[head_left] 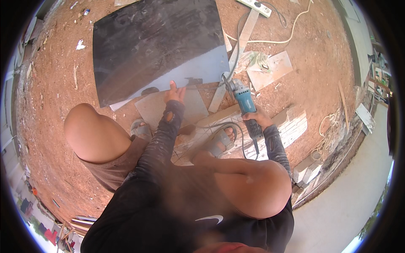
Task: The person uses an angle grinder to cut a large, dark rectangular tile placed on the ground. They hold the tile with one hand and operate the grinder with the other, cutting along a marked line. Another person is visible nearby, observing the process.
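My left hand (174, 93) grips the near edge of a large, glossy black panel (152, 42), with a finger showing on its top surface. My right hand (257, 118) is wrapped round the body of a blue angle grinder (245, 100). The grinder's disc end (228, 84) is at the panel's near right corner, and whether it touches is unclear. A dark cable (241, 139) loops below the grinder. A pale tile (168, 107) and a light cracked slab (287, 130) lie on the reddish ground beneath my hands, around my sandalled feet.
A white power strip (257, 7) lies at the top with cables around it. Flat offcuts (270, 71) and a pale strip (249, 25) lie right of the panel. Rope (327, 130), pale blocks (308, 168) and a concrete ledge (350, 189) line the right side. My bent knees flank my forearms.
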{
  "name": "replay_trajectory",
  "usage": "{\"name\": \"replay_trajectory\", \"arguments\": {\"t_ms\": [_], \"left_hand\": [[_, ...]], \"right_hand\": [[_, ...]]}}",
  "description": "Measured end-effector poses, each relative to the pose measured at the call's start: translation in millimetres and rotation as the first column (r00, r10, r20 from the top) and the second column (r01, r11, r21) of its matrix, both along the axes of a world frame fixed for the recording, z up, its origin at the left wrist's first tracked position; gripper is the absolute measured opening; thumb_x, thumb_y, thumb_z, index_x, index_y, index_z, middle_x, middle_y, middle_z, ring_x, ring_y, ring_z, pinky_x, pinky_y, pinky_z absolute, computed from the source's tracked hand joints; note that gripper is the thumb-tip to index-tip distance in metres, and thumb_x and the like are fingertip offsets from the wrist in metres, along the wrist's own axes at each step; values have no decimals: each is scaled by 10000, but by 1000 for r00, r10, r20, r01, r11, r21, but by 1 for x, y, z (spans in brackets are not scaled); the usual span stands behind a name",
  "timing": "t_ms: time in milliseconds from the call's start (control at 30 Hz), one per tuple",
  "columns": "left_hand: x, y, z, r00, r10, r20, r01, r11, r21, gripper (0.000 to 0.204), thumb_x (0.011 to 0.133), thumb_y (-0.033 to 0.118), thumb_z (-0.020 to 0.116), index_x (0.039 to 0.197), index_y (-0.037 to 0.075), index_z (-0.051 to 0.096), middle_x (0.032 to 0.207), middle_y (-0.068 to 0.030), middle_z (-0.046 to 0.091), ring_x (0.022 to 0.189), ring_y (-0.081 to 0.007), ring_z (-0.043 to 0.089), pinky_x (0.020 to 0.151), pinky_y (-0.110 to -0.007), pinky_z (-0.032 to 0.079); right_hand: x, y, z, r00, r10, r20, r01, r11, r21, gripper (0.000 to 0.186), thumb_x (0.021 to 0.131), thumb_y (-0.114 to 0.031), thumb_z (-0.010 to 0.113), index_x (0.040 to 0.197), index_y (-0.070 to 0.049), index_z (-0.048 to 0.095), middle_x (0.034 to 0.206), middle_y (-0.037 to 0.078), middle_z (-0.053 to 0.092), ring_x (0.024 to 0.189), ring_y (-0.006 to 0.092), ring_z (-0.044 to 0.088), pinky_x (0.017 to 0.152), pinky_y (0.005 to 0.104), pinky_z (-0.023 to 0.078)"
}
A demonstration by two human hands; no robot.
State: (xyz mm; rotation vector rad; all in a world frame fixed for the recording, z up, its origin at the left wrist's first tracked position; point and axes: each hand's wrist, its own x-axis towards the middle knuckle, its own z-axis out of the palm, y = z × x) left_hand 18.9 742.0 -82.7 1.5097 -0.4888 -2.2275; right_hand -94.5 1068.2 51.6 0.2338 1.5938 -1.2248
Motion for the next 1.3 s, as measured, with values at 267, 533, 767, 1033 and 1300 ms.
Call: {"name": "replay_trajectory", "arguments": {"t_ms": [267, 533, 767, 1033, 1300], "left_hand": [[-5, 0, 11, 999, 1, 34, -2, 1000, 14, 615, 943, 267, 729, 1306, -106, 401, 1296, -261, 560, 1210, -399, 593, 1074, -467, 536], [-6, 3, 14, 997, 18, 73, -20, 999, 33, 620, 905, 311, 767, 1300, -80, 491, 1303, -214, 598, 1233, -340, 592, 1115, -439, 495], [-6, 1, 14, 996, 16, 90, -19, 999, 33, 593, 922, 309, 749, 1299, -73, 496, 1294, -203, 606, 1225, -326, 599, 1108, -433, 502], [-6, 1, 15, 995, 16, 97, -19, 999, 37, 570, 932, 309, 739, 1298, -59, 504, 1297, -187, 609, 1225, -320, 599, 1103, -424, 506], [-6, 2, 14, 998, 0, 70, -1, 1000, 28, 579, 946, 318, 718, 1310, -68, 486, 1325, -212, 586, 1255, -334, 578, 1128, -435, 483]], "right_hand": [[-1, 3, -10, 1000, 18, -8, -18, 1000, 14, 551, 690, -117, 763, 1192, 7, 576, 944, 66, 617, 814, 177, 625, 737, 307, 518], [-6, 10, -12, 999, 45, 3, -44, 999, -23, 616, 675, -107, 794, 1235, 24, 574, 959, 68, 619, 822, 196, 640, 751, 327, 539], [-17, 13, -9, 993, 118, 15, -119, 993, 15, 614, 678, -121, 796, 1235, 27, 585, 975, 74, 631, 843, 198, 642, 777, 325, 536], [-22, 15, 2, 989, 150, 11, -150, 989, -7, 593, 680, -131, 791, 1210, 38, 587, 958, 83, 637, 800, 198, 652, 738, 320, 552], [-30, 20, -6, 991, 131, 31, -131, 991, 8, 563, 676, -136, 788, 1173, 41, 589, 920, 72, 627, 746, 188, 645, 695, 317, 544]]}}
